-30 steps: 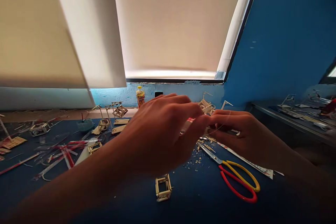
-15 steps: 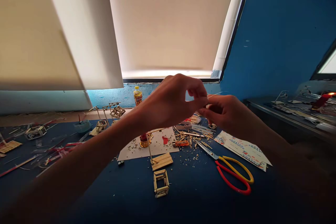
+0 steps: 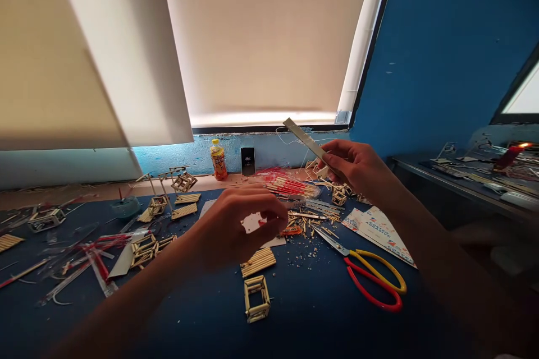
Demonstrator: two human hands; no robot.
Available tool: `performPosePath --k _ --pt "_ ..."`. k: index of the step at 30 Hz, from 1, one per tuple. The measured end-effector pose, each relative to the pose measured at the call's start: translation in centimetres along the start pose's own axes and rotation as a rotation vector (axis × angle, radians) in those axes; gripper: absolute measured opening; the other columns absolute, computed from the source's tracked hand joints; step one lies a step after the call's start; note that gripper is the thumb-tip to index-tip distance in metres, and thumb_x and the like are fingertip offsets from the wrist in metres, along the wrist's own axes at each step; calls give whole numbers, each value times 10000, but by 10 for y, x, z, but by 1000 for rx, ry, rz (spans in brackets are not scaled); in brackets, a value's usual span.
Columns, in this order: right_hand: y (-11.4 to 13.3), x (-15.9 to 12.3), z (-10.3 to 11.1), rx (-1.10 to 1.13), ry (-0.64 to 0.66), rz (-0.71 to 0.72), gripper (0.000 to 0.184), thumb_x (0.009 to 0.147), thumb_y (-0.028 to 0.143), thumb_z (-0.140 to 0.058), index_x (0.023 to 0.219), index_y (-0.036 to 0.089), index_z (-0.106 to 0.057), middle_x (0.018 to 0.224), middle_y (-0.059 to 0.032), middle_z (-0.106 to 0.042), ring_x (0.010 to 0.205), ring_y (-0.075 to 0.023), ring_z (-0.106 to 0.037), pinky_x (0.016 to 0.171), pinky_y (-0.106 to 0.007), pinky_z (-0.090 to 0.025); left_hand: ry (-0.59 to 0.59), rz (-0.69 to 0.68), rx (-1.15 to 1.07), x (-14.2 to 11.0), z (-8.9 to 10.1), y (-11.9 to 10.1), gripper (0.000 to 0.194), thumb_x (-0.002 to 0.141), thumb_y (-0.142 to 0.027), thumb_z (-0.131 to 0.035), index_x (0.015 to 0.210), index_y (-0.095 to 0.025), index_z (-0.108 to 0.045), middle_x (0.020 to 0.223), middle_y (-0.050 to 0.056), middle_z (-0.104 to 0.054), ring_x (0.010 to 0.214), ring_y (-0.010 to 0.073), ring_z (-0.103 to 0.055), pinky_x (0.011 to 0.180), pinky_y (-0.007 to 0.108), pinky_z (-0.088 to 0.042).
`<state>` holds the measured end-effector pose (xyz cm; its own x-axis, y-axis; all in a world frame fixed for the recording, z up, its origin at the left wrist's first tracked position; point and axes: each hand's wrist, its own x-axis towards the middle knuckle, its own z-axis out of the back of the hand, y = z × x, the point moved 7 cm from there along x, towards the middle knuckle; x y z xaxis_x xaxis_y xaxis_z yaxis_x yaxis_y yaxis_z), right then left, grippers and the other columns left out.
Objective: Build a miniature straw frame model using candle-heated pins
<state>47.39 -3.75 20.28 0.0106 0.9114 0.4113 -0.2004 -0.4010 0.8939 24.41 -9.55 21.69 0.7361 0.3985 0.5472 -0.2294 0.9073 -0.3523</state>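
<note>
My right hand (image 3: 351, 165) is raised over the right of the table and grips a flat grey strip (image 3: 304, 137), which slants up to the left. A thin pale thread (image 3: 290, 142) loops loosely about the strip. My left hand (image 3: 248, 219) hovers lower and to the left, thumb and fingertips bent together. Whatever it pinches, if anything, is too small to see. Below it lie a small raft of sticks (image 3: 259, 262) and an open box frame of sticks (image 3: 256, 300). An orange lighter (image 3: 291, 230) is partly covered by that hand.
Scissors (image 3: 366, 269) with red and yellow handles lie at the right, beside abrasive paper (image 3: 379, 231). Cut stick bits (image 3: 311, 227) are scattered mid-table. Plastic wrappers (image 3: 95, 261) cover the left. A bottle (image 3: 218, 160) stands at the back; a lit red candle (image 3: 510, 156) is far right.
My hands have come apart. The left has moved down and left; the right has turned, bringing the flat strip into sight. The bundle of red-and-pale sticks behind is now more visible.
</note>
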Motion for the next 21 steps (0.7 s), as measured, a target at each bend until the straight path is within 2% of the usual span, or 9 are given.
performPosePath --k 5,11,13,15,16,18,19,21 --pt "-6 2 5 100 -36 -7 104 889 277 -726 976 223 -714 803 -18 -684 523 -96 -529 482 -279 -420 32 -28 -18 -18 -13 5 105 965 -149 -608 921 -182 -698 886 2 -680 790 89 -633 726 212 -484" --pt "-19 5 10 233 -35 -93 113 869 219 -713 979 198 -705 802 -27 -664 518 -89 -514 480 -271 -406 -7 -4 -28 -42 -17 11 110 944 -113 -619 942 -205 -681 1016 25 -605 833 87 -619 760 208 -491" --pt "-24 5 8 290 0 -136 153 859 207 -710 1012 201 -702 804 -22 -651 526 -89 -508 485 -266 -412 1 3 -5 -47 -17 12 139 940 -89 -617 946 -214 -675 1169 47 -623 927 101 -638 841 222 -497" --pt "-28 2 2 356 61 -190 207 845 201 -702 1052 197 -698 800 -17 -626 551 -95 -508 497 -263 -422 4 -29 -5 -48 -14 8 162 922 -63 -618 938 -217 -666 1308 62 -630 1153 166 -620 986 274 -474" --pt "-30 0 -3 390 98 -219 227 836 196 -697 1062 191 -696 802 -18 -614 567 -99 -510 507 -263 -428 -6 -59 -29 -48 -12 4 170 912 -54 -616 934 -217 -658 1306 60 -655 1254 200 -580 1061 312 -441" --pt "-33 -6 -12 456 167 -270 221 809 174 -685 1029 180 -691 812 -20 -595 598 -104 -514 533 -263 -435 -19 -97 -130 -48 -9 -2 169 899 -52 -599 908 -218 -627 1124 39 -738 1314 233 -552 1155 381 -363" --pt "-34 -9 -15 489 190 -289 204 792 157 -679 995 178 -685 819 -16 -586 603 -98 -504 543 -259 -431 -25 -107 -203 -47 -7 -5 161 898 -59 -586 885 -219 -604 1001 22 -749 1244 229 -599 1150 391 -364" --pt "-36 -16 -20 549 215 -318 180 772 129 -658 945 181 -667 824 -2 -560 582 -74 -449 545 -246 -405 -49 -90 -360 -49 -7 -5 157 905 -73 -553 847 -218 -564 821 -10 -695 959 183 -677 1063 380 -431"
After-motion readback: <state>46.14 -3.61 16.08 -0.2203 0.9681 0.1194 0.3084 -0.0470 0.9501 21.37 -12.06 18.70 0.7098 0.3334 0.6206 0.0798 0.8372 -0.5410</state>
